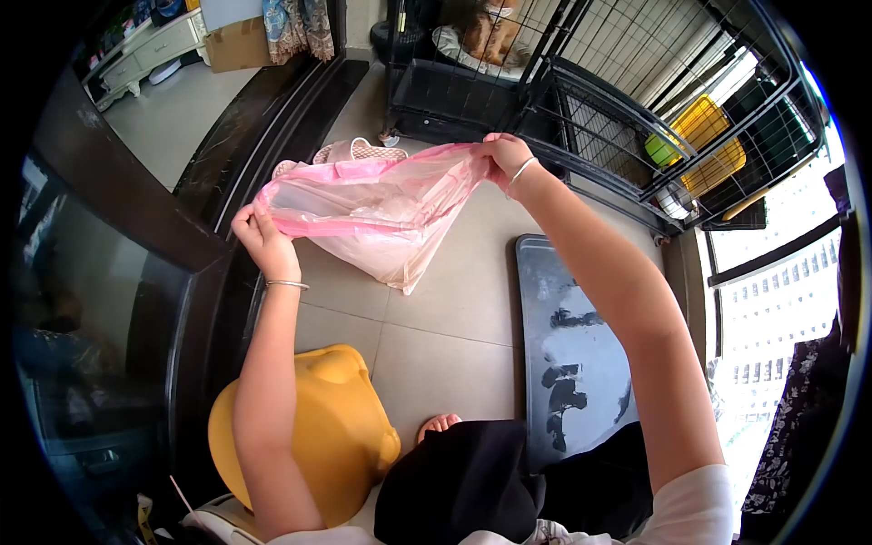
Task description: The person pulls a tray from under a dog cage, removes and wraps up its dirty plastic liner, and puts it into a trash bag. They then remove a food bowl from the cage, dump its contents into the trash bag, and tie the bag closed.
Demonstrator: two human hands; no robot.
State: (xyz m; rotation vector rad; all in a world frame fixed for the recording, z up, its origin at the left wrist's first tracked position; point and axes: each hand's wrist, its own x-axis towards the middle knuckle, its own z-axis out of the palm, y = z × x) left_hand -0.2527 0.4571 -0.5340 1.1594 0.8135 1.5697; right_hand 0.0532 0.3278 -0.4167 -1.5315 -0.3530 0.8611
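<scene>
A thin, pale pink plastic bag [377, 232] with a brighter pink rim is stretched between my two hands, its mouth spread wide. My left hand [264, 238] pinches the rim at the bag's left end. At the opposite end, my right hand [509, 163] grips the rim, higher and farther out. The bag's lower part hangs down to a point above the tiled floor [427, 363]. Nothing shows inside it. Beyond the bag, partly covered by it, lie pink slippers [363, 150].
A yellow plastic stool or tub [336, 409] stands below my left forearm. On the right lies a grey tray [563, 318] with dark wet patches. A black wire cage [581, 109] with an animal [491, 34] inside stands ahead. The dark door frame [182, 227] borders the left side.
</scene>
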